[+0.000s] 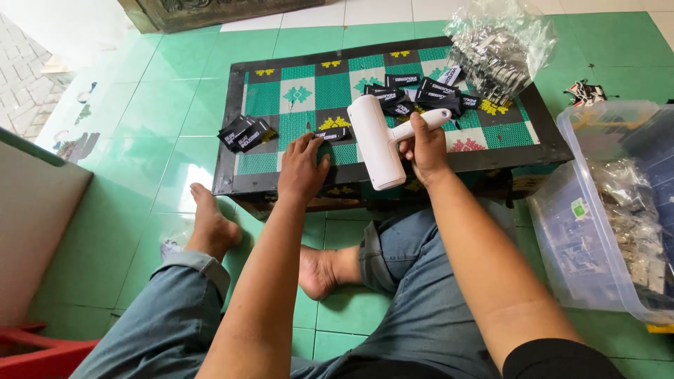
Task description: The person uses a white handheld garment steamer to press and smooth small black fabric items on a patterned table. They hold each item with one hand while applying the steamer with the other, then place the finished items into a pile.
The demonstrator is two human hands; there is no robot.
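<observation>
A person sits on a green tiled floor (pixel 175 133), seen from above, before a low surface (pixel 295 105) covered in green and white checks. The right hand (pixel 425 151) has its fingers closed around the handle of a white roller (pixel 375 140), which lies near the surface's front edge at centre. The left hand (pixel 302 168) rests flat at nine o'clock from the roller, fingers spread, touching one black label (pixel 331 134). More labels (pixel 414 95) lie at twelve o'clock from the roller, a small stack (pixel 244 133) at nine. A clear bag (pixel 502 45) sits at two o'clock, a clear bin (pixel 597 231) at four.
</observation>
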